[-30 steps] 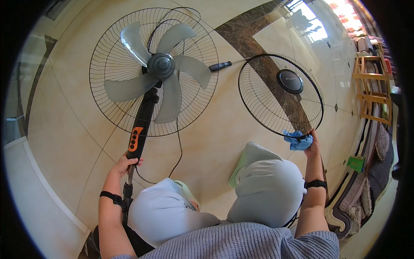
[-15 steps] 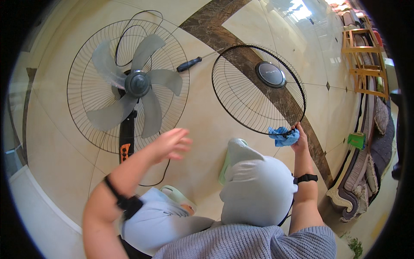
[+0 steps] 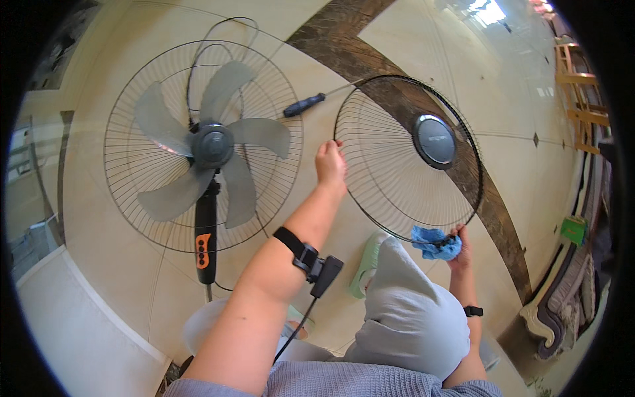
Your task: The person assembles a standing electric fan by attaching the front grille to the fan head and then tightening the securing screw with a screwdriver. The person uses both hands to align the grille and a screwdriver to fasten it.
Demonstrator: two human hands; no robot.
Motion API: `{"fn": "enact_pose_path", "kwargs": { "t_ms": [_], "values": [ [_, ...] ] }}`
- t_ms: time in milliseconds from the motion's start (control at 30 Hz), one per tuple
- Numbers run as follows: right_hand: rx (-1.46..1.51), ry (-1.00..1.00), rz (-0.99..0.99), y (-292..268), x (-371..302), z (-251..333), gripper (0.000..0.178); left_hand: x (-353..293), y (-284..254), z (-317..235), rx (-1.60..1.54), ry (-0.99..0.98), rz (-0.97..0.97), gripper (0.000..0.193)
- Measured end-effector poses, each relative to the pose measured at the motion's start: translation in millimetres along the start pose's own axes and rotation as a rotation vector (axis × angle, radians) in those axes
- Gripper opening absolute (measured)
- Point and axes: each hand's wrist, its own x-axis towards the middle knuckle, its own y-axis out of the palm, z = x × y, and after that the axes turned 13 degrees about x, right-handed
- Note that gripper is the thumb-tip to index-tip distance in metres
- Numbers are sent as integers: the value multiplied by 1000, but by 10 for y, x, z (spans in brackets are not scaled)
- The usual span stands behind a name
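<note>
A round black wire fan grille [image 3: 397, 192] with a dark central disc is held up off to the right, in front of me. My left hand [image 3: 331, 169] is closed on its left rim. At the lower right of the same rim, my right hand [image 3: 461, 250] is closed on a crumpled blue cloth [image 3: 430, 239] and the rim together; its fingers are partly hidden by the cloth. To the left stands the fan [image 3: 213, 147], its grey blades bare against the rear grille [image 3: 278, 198].
A screwdriver [image 3: 304, 106] with a dark handle lies between the fan and the loose grille. A black power cord [image 3: 205, 40] loops behind the fan. Toward the right edge are a wooden stool [image 3: 582, 99], a green box [image 3: 573, 229] and a sofa [image 3: 552, 317].
My left hand has moved right from the open air near the fan and taken hold of the loose grille's left rim. The right hand keeps its grip with the cloth.
</note>
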Motion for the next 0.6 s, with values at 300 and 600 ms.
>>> {"fn": "enact_pose_path", "kwargs": {
  "t_ms": [300,600],
  "values": [
    [-53,106,286,834,415,-184,14,-749,-606,-857,-201,452,-120,26],
    [-163,699,648,1882,852,-1634,12,-1510,-2078,-1456,-114,689,-589,25]
  ]
}}
